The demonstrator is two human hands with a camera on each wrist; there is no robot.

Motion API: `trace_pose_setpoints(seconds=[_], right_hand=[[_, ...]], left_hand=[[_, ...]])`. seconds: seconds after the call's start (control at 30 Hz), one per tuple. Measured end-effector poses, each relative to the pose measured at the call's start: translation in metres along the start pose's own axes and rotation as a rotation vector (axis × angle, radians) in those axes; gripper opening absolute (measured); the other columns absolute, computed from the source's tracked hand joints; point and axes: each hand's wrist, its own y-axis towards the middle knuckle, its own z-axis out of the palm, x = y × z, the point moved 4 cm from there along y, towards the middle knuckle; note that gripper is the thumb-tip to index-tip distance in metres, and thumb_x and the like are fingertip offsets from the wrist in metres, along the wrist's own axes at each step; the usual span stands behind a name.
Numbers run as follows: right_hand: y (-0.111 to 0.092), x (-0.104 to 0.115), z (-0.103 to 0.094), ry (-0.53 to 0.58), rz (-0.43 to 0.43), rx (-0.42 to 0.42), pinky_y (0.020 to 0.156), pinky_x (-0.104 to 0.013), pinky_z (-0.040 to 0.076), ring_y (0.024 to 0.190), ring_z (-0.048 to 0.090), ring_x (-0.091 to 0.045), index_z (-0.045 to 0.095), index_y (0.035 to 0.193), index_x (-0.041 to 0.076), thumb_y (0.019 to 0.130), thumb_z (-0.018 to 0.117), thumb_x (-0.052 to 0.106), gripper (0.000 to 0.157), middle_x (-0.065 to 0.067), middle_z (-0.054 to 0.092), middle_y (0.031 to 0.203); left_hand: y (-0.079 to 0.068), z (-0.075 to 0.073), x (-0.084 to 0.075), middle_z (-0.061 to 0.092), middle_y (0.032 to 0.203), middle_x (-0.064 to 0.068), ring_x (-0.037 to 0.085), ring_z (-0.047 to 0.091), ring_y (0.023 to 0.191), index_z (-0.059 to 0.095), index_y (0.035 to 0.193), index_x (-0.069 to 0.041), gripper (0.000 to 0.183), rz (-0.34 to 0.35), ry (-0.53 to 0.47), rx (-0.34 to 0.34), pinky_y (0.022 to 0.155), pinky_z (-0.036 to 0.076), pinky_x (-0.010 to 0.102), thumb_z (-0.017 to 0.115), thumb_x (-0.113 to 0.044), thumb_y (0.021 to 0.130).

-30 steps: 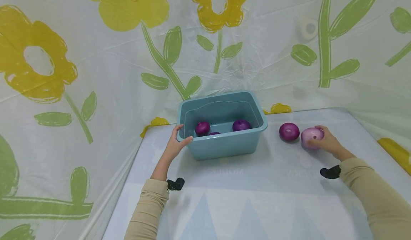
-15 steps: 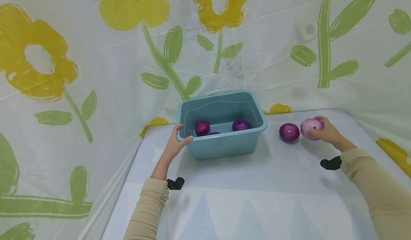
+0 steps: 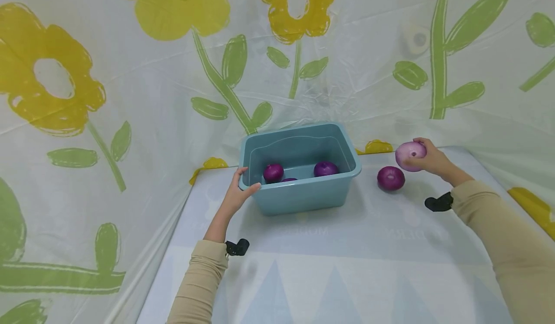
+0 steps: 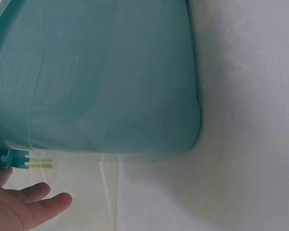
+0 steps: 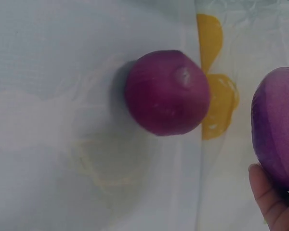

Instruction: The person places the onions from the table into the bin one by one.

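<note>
My right hand (image 3: pixel 435 162) holds a pale purple onion (image 3: pixel 409 155) above the table, thumb and fingers around its side. In the right wrist view the held onion (image 5: pixel 279 130) shows at the right edge, a finger beneath it. A darker red onion (image 3: pixel 390 178) rests on the table just below and left of it. My left hand (image 3: pixel 236 194) grips the left front corner of a blue plastic bin (image 3: pixel 303 198), thumb at the front rim. Inside lie a red onion (image 3: pixel 273 173), another onion (image 3: pixel 326 169) and a third (image 3: pixel 289 180), mostly hidden by the front wall.
The bin stands near the back of a white table (image 3: pixel 312 280) with pale blue printed triangles. A flower-printed curtain (image 3: pixel 347 83) hangs close behind the bin and along the left side. Black wrist cameras sit at both cuffs.
My right hand has lifted the pale onion off the table and moved it up, back and slightly left. The left hand and the bin have stayed in place.
</note>
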Motion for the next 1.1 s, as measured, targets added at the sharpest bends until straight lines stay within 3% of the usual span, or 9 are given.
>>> trace_pose_setpoints(seconds=[0.63,1.1], right_hand=[[0.02,0.075,-0.008,-0.03,-0.107,0.001,0.098,-0.063,0.027,0.121,0.028,-0.049,0.004,0.144,0.0,0.088,0.058,0.031,0.083,-0.033,0.022,0.139],[0.036,0.122,0.01,-0.035,-0.152,-0.014,0.1,-0.06,0.029,0.121,0.032,-0.046,0.01,0.145,0.007,0.085,0.062,0.031,0.083,-0.028,0.026,0.14]], left_hand=[[0.002,0.0,0.002,0.015,0.151,0.012,0.034,0.019,0.136,0.021,0.14,-0.019,0.071,-0.017,-0.005,0.004,0.105,0.026,0.055,0.062,-0.036,0.084],[0.002,0.0,0.002,0.015,0.151,0.013,0.035,0.019,0.136,0.021,0.14,-0.019,0.071,-0.01,0.003,-0.001,0.104,0.025,0.056,0.063,-0.033,0.084]])
